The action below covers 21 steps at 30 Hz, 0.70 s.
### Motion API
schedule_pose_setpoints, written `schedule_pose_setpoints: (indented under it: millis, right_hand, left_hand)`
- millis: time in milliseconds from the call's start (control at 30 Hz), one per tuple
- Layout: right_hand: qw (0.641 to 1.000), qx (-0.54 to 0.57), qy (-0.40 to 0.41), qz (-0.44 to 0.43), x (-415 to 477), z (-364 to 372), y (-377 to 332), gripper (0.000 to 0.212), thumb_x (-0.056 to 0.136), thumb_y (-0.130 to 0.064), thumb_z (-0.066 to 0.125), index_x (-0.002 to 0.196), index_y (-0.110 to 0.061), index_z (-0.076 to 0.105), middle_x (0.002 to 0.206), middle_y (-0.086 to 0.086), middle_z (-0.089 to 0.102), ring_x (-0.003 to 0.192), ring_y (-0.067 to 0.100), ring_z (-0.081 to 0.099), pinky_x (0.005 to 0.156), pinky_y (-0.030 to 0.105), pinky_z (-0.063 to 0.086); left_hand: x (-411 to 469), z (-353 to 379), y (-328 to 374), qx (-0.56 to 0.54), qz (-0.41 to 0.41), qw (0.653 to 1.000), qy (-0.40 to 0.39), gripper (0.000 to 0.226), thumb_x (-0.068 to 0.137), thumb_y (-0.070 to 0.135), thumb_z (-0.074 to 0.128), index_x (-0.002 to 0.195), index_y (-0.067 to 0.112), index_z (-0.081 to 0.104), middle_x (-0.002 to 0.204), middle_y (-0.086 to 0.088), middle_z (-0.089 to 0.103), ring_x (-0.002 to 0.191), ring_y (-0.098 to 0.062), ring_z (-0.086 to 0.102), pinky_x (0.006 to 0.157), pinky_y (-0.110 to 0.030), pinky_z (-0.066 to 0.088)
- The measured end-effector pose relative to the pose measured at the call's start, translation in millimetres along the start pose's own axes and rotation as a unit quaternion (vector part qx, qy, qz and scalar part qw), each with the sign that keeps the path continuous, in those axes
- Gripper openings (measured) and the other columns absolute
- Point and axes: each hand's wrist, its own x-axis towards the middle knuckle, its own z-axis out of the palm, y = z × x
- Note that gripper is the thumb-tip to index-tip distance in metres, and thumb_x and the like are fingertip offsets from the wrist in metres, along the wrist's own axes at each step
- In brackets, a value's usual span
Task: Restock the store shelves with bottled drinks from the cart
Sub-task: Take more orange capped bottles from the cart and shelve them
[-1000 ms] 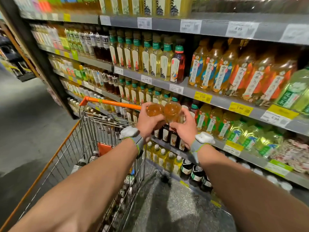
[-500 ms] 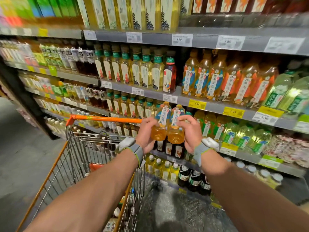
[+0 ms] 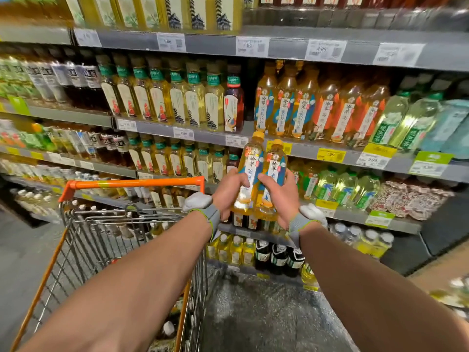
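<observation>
Two amber tea bottles with yellow caps and blue-and-white labels stand upright side by side in front of the shelves. My left hand point(image 3: 229, 190) grips the left bottle point(image 3: 250, 161) and my right hand point(image 3: 279, 196) grips the right bottle point(image 3: 275, 161). Both bottles sit just below a shelf row of matching blue-label tea bottles point(image 3: 284, 107). The wire cart point(image 3: 106, 224) with an orange handle stands at the left, with several bottles lying in its basket.
Shelves full of bottled drinks fill the view ahead, with price tags along each shelf edge point(image 3: 330, 154). Orange-label bottles point(image 3: 347, 110) and pale green bottles point(image 3: 406, 118) stand to the right. Low shelves hold small bottles point(image 3: 236, 250). Speckled grey floor point(image 3: 253, 313) lies below.
Both hands turned the two bottles from bottoms-toward-me to upright and lifted them toward the shelf with the matching bottles. The view tilted up and moved closer to the shelves.
</observation>
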Motion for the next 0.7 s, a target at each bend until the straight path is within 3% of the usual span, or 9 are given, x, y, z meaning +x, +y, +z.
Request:
schedule_pose_setpoints:
  millis: [67, 167, 233, 267, 333, 433, 500, 567, 700]
  right_hand:
    - [0.999, -0.028, 0.017, -0.021, 9, -6, 3, 0.089, 0.072, -0.062, 0.078, 0.143, -0.019, 0.045, 0.133, -0.001, 0.061, 0.118, 0.018, 0.062, 0.096, 0.041, 0.051]
    - [0.996, -0.047, 0.042, -0.067, 32, -20, -5, 0.062, 0.076, -0.058, 0.079, 0.123, -0.021, 0.059, 0.110, -0.007, 0.068, 0.096, 0.008, 0.066, 0.078, 0.028, 0.050]
    - [0.992, -0.064, 0.058, -0.095, 47, -31, -14, 0.051, 0.078, -0.054, 0.080, 0.115, -0.027, 0.058, 0.103, -0.010, 0.066, 0.088, 0.002, 0.064, 0.070, 0.021, 0.046]
    - [0.990, -0.066, 0.066, -0.110, 54, -35, -19, 0.044, 0.079, -0.051, 0.081, 0.110, -0.029, 0.057, 0.098, -0.012, 0.066, 0.083, -0.003, 0.063, 0.066, 0.015, 0.045]
    - [0.984, -0.068, 0.091, -0.140, 67, -43, -26, 0.035, 0.082, -0.041, 0.082, 0.099, -0.032, 0.053, 0.083, -0.021, 0.062, 0.071, -0.017, 0.059, 0.057, 0.004, 0.040]
    - [0.979, -0.075, 0.096, -0.164, 82, -56, -33, 0.031, 0.085, -0.040, 0.079, 0.108, -0.027, 0.062, 0.088, -0.025, 0.064, 0.085, -0.012, 0.062, 0.069, 0.004, 0.043]
    - [0.980, -0.081, 0.076, -0.167, 90, -62, -38, 0.048, 0.087, -0.044, 0.076, 0.127, -0.022, 0.064, 0.115, -0.009, 0.070, 0.111, 0.010, 0.064, 0.093, 0.029, 0.051]
    - [0.981, -0.080, 0.062, -0.165, 98, -68, -43, 0.060, 0.088, -0.045, 0.074, 0.140, -0.022, 0.056, 0.134, -0.002, 0.064, 0.126, 0.020, 0.058, 0.105, 0.041, 0.047]
    - [0.975, -0.102, 0.085, -0.181, 111, -75, -46, 0.058, 0.083, -0.044, 0.079, 0.134, -0.025, 0.061, 0.127, 0.002, 0.059, 0.121, 0.020, 0.057, 0.102, 0.035, 0.045]
  left_hand:
    - [14, 10, 3, 0.049, 0.013, 0.998, 0.028, 0.052, 0.080, 0.047, 0.059, 0.124, 0.018, 0.058, 0.133, -0.007, 0.061, 0.119, -0.024, 0.059, 0.100, -0.045, 0.049]
    - [33, 28, 6, 0.089, 0.040, 0.994, 0.057, 0.079, 0.088, 0.072, 0.055, 0.150, 0.023, 0.044, 0.154, 0.000, 0.046, 0.137, -0.018, 0.049, 0.108, -0.038, 0.044]
    - [47, 39, 11, 0.062, 0.084, 0.994, 0.039, 0.064, 0.089, 0.064, 0.065, 0.139, 0.025, 0.055, 0.145, 0.000, 0.058, 0.125, -0.008, 0.060, 0.100, -0.026, 0.050]
    - [53, 44, 16, 0.051, 0.105, 0.993, 0.032, 0.057, 0.089, 0.056, 0.070, 0.135, 0.026, 0.058, 0.137, -0.001, 0.064, 0.121, -0.011, 0.064, 0.100, -0.030, 0.053]
    - [64, 54, 26, 0.043, 0.129, 0.990, 0.038, 0.069, 0.085, 0.049, 0.078, 0.142, 0.020, 0.051, 0.137, -0.004, 0.064, 0.126, -0.020, 0.061, 0.108, -0.042, 0.049]
    - [76, 69, 39, 0.033, 0.152, 0.986, 0.060, 0.079, 0.078, 0.044, 0.083, 0.142, 0.018, 0.044, 0.133, -0.006, 0.065, 0.121, -0.021, 0.064, 0.107, -0.044, 0.050]
    - [84, 76, 44, 0.032, 0.166, 0.984, 0.062, 0.071, 0.083, 0.035, 0.083, 0.139, 0.016, 0.044, 0.123, -0.005, 0.070, 0.111, -0.017, 0.069, 0.101, -0.041, 0.054]
    - [91, 79, 49, 0.021, 0.182, 0.982, 0.039, 0.063, 0.086, 0.025, 0.082, 0.135, 0.015, 0.045, 0.110, 0.002, 0.076, 0.102, -0.013, 0.073, 0.090, -0.035, 0.058]
    - [101, 77, 60, 0.051, 0.207, 0.976, 0.031, 0.057, 0.085, 0.016, 0.083, 0.133, 0.019, 0.051, 0.115, 0.004, 0.073, 0.106, -0.006, 0.069, 0.088, -0.025, 0.056]
